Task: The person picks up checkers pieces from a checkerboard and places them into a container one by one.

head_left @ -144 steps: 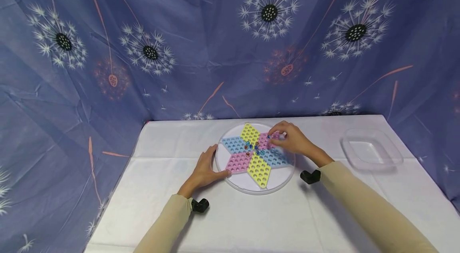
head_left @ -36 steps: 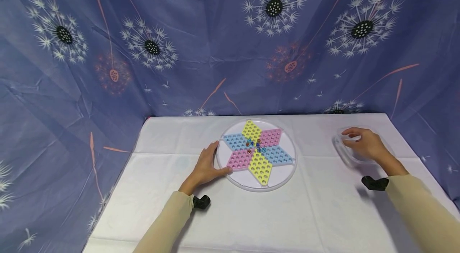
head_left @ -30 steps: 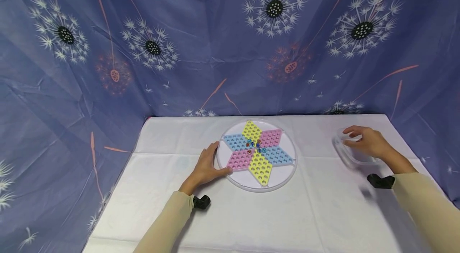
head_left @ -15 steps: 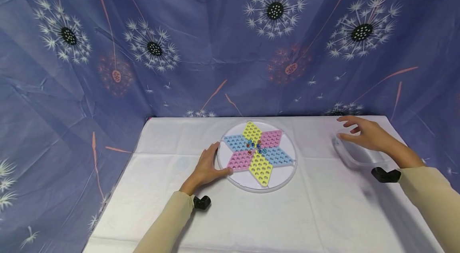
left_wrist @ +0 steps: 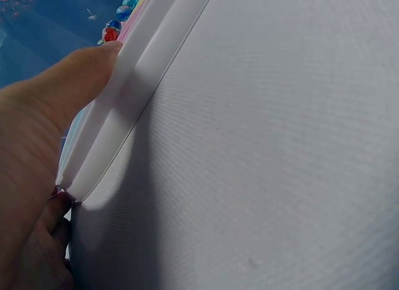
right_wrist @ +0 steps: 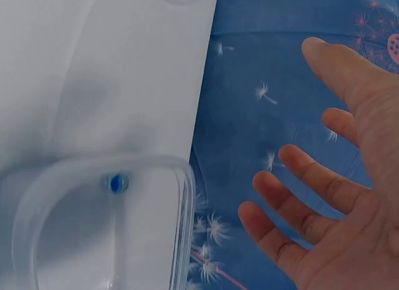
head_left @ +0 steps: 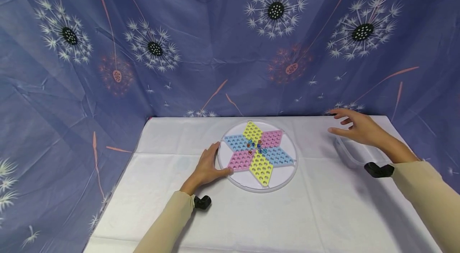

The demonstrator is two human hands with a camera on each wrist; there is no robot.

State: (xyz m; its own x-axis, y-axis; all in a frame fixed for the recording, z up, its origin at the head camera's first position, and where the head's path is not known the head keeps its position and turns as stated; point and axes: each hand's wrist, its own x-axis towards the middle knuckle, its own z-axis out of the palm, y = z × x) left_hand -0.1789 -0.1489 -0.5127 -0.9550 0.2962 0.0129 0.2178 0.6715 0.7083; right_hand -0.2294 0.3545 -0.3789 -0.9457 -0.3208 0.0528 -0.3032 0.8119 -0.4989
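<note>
On the white-clothed counter [head_left: 251, 221], the left hand [head_left: 206, 167] rests with straight fingers against the near-left rim of the round clear-rimmed star-patterned marble board [head_left: 257, 155]. Farther right, the right hand [head_left: 359, 128] hovers spread and empty above the clear plastic tray [right_wrist: 93, 227] holding one blue glass marble [right_wrist: 116, 183]. Judging by this, a marble is just dropped off; the next move calls for reaching left to the marbles clustered at the board's centre [head_left: 256, 147].

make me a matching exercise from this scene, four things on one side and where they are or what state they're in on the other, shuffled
Things:
1. left hand
2. right hand
3. blue marble
4. marbles on the board

Places or states:
A. inside the clear container
B. clustered at the star's centre
C. open, fingers spread, holding nothing
D. on the round board's rim

Pairs: 1-D, 2-C, 3-A, 4-B
</note>
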